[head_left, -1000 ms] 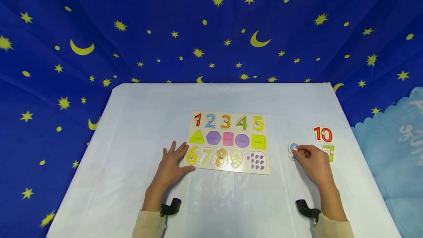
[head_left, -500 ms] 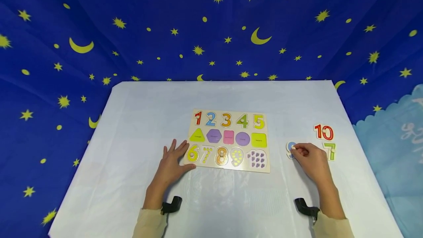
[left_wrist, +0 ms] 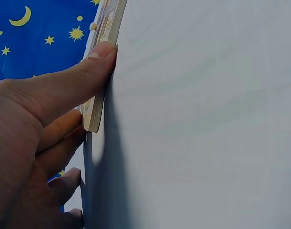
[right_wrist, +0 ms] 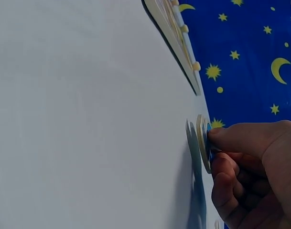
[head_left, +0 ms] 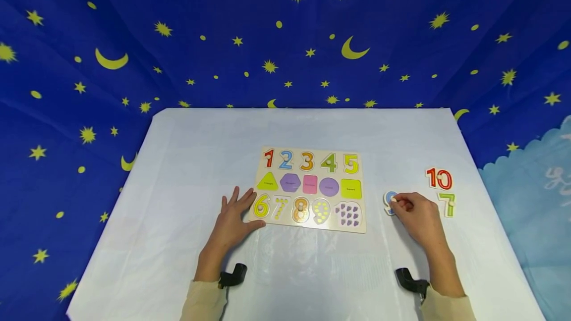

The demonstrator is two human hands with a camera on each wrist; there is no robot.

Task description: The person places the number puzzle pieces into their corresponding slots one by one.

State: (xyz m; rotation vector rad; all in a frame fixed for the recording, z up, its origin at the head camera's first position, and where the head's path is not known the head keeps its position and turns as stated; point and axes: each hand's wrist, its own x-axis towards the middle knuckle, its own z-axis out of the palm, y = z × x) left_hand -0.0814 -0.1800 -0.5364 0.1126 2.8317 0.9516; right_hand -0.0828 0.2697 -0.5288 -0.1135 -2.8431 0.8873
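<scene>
A wooden number puzzle board [head_left: 311, 221] lies mid-table. My left hand [head_left: 229, 224] spreads at its near left corner, the thumb on the near edge and the straight fingers by the left side. In the left wrist view, the thumb [left_wrist: 80, 78] presses against the board's edge [left_wrist: 93, 117]. Right of the board, my right hand [head_left: 419, 217] pinches the blue number 9 puzzle piece [head_left: 388, 203] by its small knob. That piece [right_wrist: 202, 143] is tilted just off the table in the right wrist view, its shadow beside it. The board's 9 recess [head_left: 321, 210] shows yellow dots.
A red number 10 piece [head_left: 439, 179] and a green number 7 piece [head_left: 447, 205] lie beyond the right hand. Numbers 1 to 6 and 8 sit in the board. A blue star-patterned cloth [head_left: 285, 38] rises behind the white table [head_left: 200, 147].
My right hand has moved slightly left with the number 9 piece, away from the number 7 piece, which now shows more fully. My left hand stays at the board's corner.
</scene>
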